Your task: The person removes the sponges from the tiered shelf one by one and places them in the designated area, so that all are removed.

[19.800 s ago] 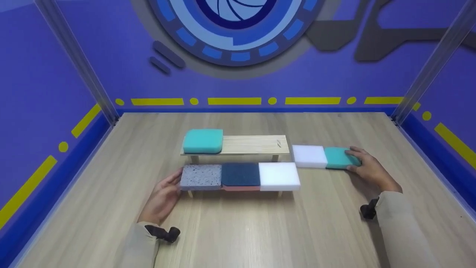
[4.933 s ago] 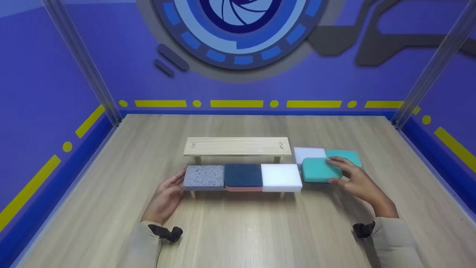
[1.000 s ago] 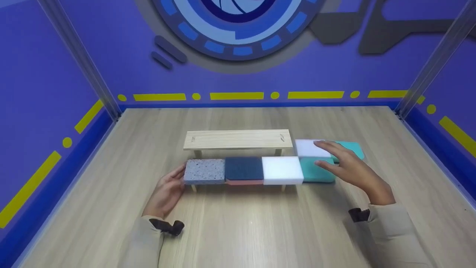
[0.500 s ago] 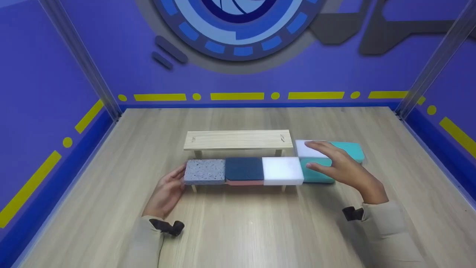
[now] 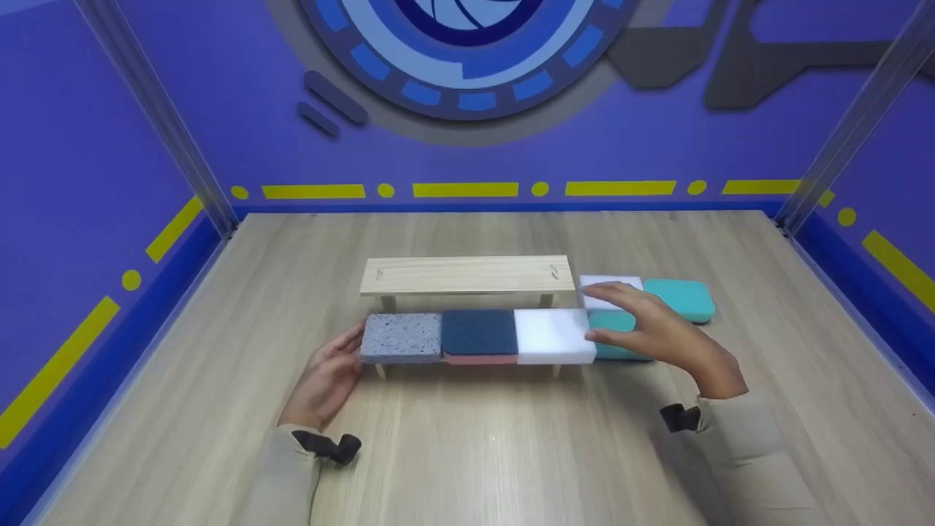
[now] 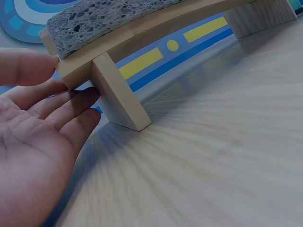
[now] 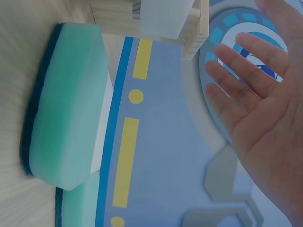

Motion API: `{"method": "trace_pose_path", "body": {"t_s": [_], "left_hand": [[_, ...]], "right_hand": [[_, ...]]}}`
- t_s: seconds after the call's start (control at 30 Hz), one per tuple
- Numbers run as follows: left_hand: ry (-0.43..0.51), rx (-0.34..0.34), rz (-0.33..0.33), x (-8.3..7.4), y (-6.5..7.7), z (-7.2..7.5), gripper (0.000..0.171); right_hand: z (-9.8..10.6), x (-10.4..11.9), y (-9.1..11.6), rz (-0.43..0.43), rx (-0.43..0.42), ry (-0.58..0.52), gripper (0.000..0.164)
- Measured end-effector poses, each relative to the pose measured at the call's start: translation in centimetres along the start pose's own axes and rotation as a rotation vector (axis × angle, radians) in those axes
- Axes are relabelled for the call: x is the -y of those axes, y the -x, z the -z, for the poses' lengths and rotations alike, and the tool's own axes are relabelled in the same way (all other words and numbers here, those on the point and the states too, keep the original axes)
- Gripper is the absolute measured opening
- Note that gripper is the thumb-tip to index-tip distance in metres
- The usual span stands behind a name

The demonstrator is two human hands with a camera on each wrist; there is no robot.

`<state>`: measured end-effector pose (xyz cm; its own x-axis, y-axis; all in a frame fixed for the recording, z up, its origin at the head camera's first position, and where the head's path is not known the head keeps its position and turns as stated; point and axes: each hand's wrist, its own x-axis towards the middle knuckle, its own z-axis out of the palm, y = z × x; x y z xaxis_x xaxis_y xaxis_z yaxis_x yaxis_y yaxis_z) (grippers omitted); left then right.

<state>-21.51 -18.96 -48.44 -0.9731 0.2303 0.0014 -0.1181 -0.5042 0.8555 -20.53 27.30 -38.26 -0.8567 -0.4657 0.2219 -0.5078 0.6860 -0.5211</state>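
Note:
A wooden stand has a bare back board (image 5: 467, 275) and a front row of a grey pumice stone (image 5: 402, 336), a dark blue scouring sponge (image 5: 479, 332) with a pink underside and a white sponge (image 5: 551, 336). My left hand (image 5: 325, 383) holds the stand's left end; in the left wrist view the thumb meets the board's end, with the fingers under it by the leg (image 6: 118, 94). Beside the white sponge, my right hand (image 5: 657, 332) hovers with fingers apart and nothing in it. Under it, a green sponge (image 5: 613, 349) rests on the table, partly hidden.
Behind that green sponge lie a second white sponge (image 5: 600, 281) and another green sponge (image 5: 683, 299), side by side on the table. Blue-purple panels (image 5: 467, 164) enclose the wooden table (image 5: 467, 453) at the back and sides.
The green sponge once on the back board was carried by my right hand and now lies on the table at the right. Released from it, the right hand has moved left. My left hand stays put.

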Motion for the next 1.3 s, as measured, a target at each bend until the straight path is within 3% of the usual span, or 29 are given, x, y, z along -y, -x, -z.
{"method": "trace_pose_path", "body": {"t_s": [0.73,1.17,1.3], "left_hand": [[-0.023,-0.031,0.003,-0.1,-0.2,-0.1,0.067],[0.007,-0.047,0.015,0.0,0.0,-0.2,0.067],[-0.003,-0.021,0.003,0.0,0.0,0.0,0.067]], "right_hand": [[-1.5,1.0,-1.2,0.108,0.064,0.067,0.064],[-2.1,1.6,-1.5,0.064,0.13,0.078,0.066],[-2.3,1.7,-1.7,0.062,0.144,0.083,0.068]]}}
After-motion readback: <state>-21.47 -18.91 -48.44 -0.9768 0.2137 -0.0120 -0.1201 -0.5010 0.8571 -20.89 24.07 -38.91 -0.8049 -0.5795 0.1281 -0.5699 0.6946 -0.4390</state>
